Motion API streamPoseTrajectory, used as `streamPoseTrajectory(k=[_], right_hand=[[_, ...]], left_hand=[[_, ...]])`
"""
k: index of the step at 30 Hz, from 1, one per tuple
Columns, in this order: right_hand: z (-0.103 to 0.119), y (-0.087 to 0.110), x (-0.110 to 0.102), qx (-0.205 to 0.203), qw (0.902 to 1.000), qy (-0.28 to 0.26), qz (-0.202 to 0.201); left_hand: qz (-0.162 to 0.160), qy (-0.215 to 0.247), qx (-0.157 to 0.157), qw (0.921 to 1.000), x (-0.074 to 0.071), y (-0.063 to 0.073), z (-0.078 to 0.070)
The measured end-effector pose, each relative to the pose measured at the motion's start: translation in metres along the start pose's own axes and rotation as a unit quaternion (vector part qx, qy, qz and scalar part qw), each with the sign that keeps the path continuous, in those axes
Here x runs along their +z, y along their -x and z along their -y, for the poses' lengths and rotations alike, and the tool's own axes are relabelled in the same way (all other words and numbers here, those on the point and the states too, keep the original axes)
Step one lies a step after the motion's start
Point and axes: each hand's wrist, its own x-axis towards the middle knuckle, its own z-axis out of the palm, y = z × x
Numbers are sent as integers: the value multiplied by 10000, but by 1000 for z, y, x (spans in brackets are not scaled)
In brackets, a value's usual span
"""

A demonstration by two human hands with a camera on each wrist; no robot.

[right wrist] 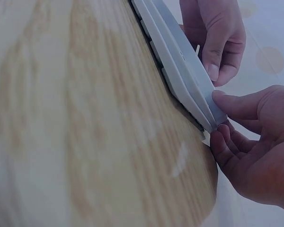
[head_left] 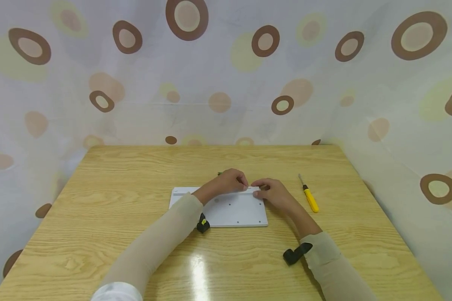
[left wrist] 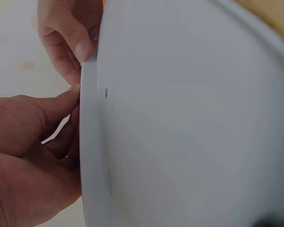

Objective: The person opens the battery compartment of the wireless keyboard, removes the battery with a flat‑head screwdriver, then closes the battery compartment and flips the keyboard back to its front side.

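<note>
Head view shows a white keyboard (head_left: 226, 207) lying face down near the middle of the wooden table (head_left: 135, 175), its flat back with small screw holes turned up. Both hands meet at its far edge, towards the far right corner of the keyboard. The left hand (head_left: 227, 180) curls its fingers over that edge, and the right hand (head_left: 272, 193) pinches the corner just beside it. A yellow-handled screwdriver (head_left: 308, 195) lies untouched on the table to the right of the keyboard, nearer the table's right edge.

Judging from this, the work is at an early stage: the back plate seems fully seated and the tool has not been picked up. At most the fingers are feeling or prying along the seam.

Left wrist view adds what the head view cannot: the left thumb (left wrist: 57, 111) presses the thin raised strip along the edge, with the right thumb (left wrist: 73, 40) gripping the same strip further along, and one small hole (left wrist: 106, 93) beside it.

Right wrist view shows the keyboard from the side, keys down against the table, and the right hand's fingertips (right wrist: 227, 101) clasping the corner, where the layered edge shows.
</note>
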Motion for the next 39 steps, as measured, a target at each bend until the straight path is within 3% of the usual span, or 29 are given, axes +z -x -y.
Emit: streamPoseTrajectory(k=[6, 11, 19, 24, 29, 33, 39], right_hand=[[-3, 0, -1, -3, 10000, -9, 15], [-7, 7, -5, 58, 9998, 51, -176], [-27, 42, -15, 64, 9997, 139, -193], [-27, 64, -13, 100, 9997, 222, -59], [-21, 73, -5, 0, 10000, 3, 88], [-16, 77, -2, 55, 9997, -128, 197], [-14, 80, -3, -50, 9988, -403, 287]], left_hand=[[65, -81, 141, 9998, 0, 3, -4], [117, -296, 263, 9991, 6, -2, -11], [111, -970, 466, 9941, 23, -18, -20], [108, -1301, 388, 9907, 29, -19, -26], [28, -1549, 254, 9876, 29, -14, -29], [-110, -1685, 346, 9850, 28, -12, -28], [-276, -1473, 553, 9872, 20, -12, -28]])
